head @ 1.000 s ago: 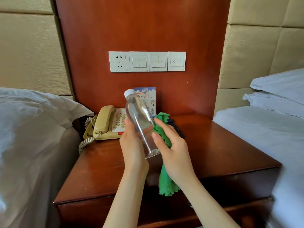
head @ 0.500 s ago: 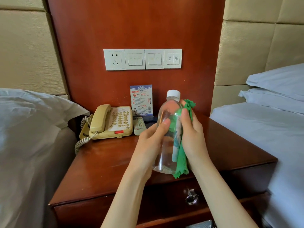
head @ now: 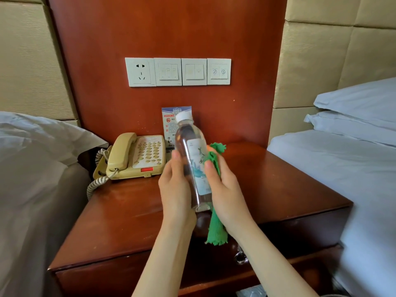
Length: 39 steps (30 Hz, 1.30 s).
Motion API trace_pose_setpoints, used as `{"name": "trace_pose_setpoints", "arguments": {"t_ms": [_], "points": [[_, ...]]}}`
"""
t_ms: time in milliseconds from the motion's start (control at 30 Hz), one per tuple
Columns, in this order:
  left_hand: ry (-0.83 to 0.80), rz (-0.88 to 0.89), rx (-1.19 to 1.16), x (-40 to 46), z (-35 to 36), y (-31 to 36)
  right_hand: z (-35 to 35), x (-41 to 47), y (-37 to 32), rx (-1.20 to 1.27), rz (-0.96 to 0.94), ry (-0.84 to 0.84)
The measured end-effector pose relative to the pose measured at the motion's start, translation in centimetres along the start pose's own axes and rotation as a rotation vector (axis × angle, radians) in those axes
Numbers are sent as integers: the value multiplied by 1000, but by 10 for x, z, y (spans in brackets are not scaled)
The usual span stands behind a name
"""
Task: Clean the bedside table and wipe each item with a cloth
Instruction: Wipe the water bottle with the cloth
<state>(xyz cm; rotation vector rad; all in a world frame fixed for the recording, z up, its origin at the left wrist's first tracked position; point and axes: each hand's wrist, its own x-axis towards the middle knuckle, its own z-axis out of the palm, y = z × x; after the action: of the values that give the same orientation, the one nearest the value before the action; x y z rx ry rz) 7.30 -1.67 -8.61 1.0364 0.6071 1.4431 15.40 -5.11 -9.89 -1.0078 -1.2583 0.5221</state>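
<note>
A clear water bottle (head: 194,159) with a white cap and a pale printed label is held above the wooden bedside table (head: 278,189), leaning slightly left. My left hand (head: 175,189) grips its left side. My right hand (head: 222,189) presses a green cloth (head: 215,228) against the bottle's right side; the cloth sticks out above my fingers and hangs below my palm. A beige corded telephone (head: 137,156) sits at the table's back left. Behind the bottle a printed card (head: 170,123) stands against the wall, partly hidden.
Beds with white linen flank the table on the left (head: 32,168) and right (head: 342,168), with pillows (head: 360,103) at the right. A socket and switch panel (head: 177,71) is on the red wood wall. A drawer handle (head: 241,257) shows below the table front.
The bottle went from leaning left, to upright at the right, and is now back toward the middle, tilted slightly left. The cloth stays in my right hand against it.
</note>
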Motion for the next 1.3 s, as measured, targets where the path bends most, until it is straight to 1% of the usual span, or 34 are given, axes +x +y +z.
{"name": "trace_pose_setpoints", "arguments": {"t_ms": [100,167,233,300,367,433,500,567,667,733,833,933,967,1033,1133,1200,1300], "points": [[102,-77,-116,8,-9,5,3,-8,1,-83,-14,-69],[145,-89,-201,11,-12,9,5,-10,-1,-142,-53,-86],[157,-63,-190,13,-13,9,7,-11,-2,-163,-84,-89],[130,-37,-95,15,-14,7,9,-11,-3,-164,-117,-64],[70,-57,-27,15,-13,7,8,-9,-4,-132,-129,-24],[2,-135,-12,12,-10,8,6,-6,-6,-93,-120,1],[-86,-222,-75,11,-7,12,4,-3,-7,-89,-118,10],[-213,-257,-134,10,-5,12,1,1,-8,-86,-128,18],[-334,-301,-117,11,-7,9,-2,6,-11,-83,-129,12],[-401,-337,-96,12,-6,7,-5,11,-13,-98,-134,43],[-469,-318,39,10,-5,7,-14,19,-12,-66,-113,141],[-513,-274,91,5,-5,7,-30,25,-10,16,-38,189],[-505,-249,110,2,-2,7,-35,26,-10,26,-24,196],[-429,-219,163,-4,9,6,-40,28,-11,11,-26,195],[-303,-244,212,-13,25,6,-38,26,-10,0,-59,175],[-243,-210,177,-14,27,5,-33,23,-10,-19,-81,138],[-178,-199,47,-11,21,8,-26,17,-8,-63,-90,78]]}}
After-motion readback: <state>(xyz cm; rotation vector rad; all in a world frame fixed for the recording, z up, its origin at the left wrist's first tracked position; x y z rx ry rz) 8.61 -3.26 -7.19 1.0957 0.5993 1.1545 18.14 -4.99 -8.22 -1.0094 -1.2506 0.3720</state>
